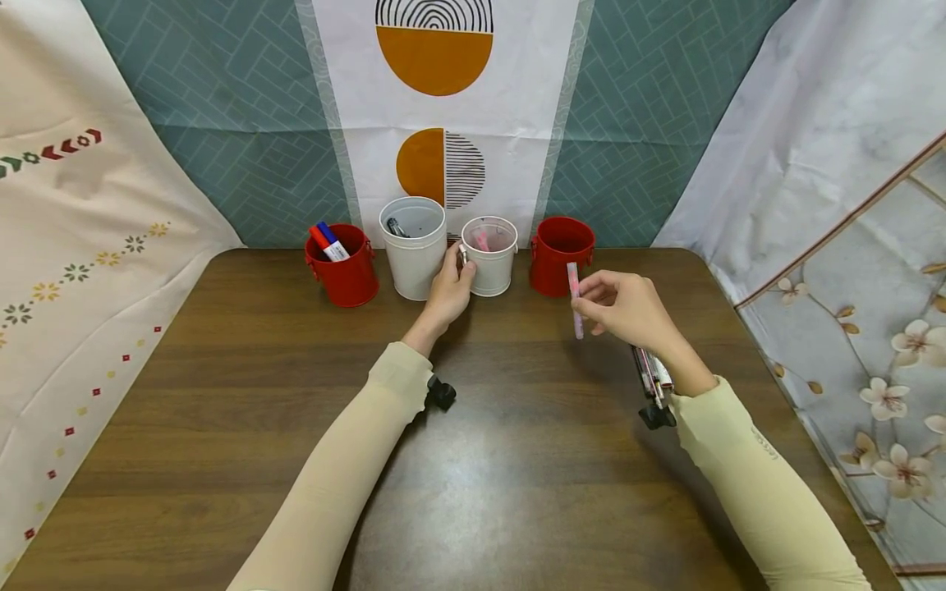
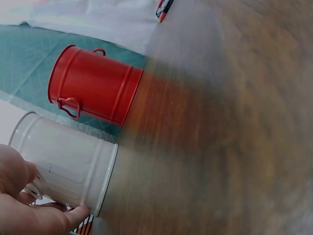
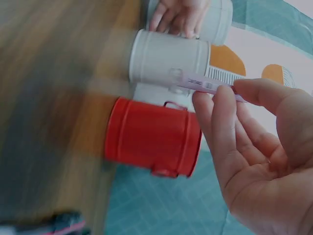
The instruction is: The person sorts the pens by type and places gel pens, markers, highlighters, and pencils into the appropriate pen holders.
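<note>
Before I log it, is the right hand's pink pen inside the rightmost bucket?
No, the right hand pinches the pink pen in front of the rightmost bucket.

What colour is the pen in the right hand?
The pen is pale purple with some pink; the head view shows it best.

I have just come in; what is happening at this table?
A person's right hand pinches a pink pen near the right red bucket. The left hand holds the side of the smaller white bucket, which has something pink inside. Markers stand in the left red bucket, and more pens lie partly hidden on the table.
</note>
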A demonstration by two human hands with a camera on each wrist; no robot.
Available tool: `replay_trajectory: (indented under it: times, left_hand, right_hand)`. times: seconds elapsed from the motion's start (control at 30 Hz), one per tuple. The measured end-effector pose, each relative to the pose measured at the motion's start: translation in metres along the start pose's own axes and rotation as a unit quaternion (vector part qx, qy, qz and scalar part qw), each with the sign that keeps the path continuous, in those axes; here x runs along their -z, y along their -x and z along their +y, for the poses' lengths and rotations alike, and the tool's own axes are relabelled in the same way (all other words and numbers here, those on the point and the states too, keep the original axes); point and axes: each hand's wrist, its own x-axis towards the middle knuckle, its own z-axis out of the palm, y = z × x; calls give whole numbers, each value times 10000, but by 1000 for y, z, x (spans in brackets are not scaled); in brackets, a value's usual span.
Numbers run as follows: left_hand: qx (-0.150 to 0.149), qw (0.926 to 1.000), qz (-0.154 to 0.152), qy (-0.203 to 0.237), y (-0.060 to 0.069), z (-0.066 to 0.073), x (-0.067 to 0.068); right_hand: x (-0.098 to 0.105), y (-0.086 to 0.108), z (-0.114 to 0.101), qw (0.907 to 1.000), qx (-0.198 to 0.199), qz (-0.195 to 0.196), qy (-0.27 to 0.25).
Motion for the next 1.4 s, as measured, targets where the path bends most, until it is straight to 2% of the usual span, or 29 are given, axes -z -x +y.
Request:
replay_trajectory:
  times: [0.37,0.77,1.13,1.4]
  left_hand:
    - [29,10000,6,6,-2,-1,-1]
    - [-19,10000,51,-23,-1,-2,0]
    - [-23,10000,54,-16,-1,0,-1]
    - [21,10000,59,30,-2,-1,-1]
  right_hand:
    - [-19,-46,-28,9939,185,523,-956]
    - [-32,-95,-56,9829,574,1032,-1415]
    - [-40,-125,-67,9830,620,1240,-1206]
    - [-50,-140,-67,9844,712,1172,-1103]
